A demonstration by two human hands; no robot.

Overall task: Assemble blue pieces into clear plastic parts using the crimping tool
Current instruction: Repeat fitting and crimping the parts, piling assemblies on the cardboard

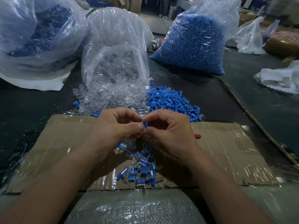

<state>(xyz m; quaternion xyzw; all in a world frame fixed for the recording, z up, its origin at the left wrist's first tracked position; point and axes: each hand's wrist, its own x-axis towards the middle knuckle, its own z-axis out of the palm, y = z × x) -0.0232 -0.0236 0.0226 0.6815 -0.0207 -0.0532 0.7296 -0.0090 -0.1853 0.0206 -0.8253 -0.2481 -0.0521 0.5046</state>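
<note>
L hand (116, 126), R hand (171, 128) both pinch blue piece (145, 124): tiny, light, stiff, prob. slick; grip flat tab; assembled pile (140, 165) at 6 o'clock.

No readable text, labels, brands or numbers. Checked the clear plastic bags (116, 38) beyond the grip of left hand (113, 126) and right hand (169, 131), and the taped brown cardboard sheet (226, 143) under it: nothing legible.
</note>
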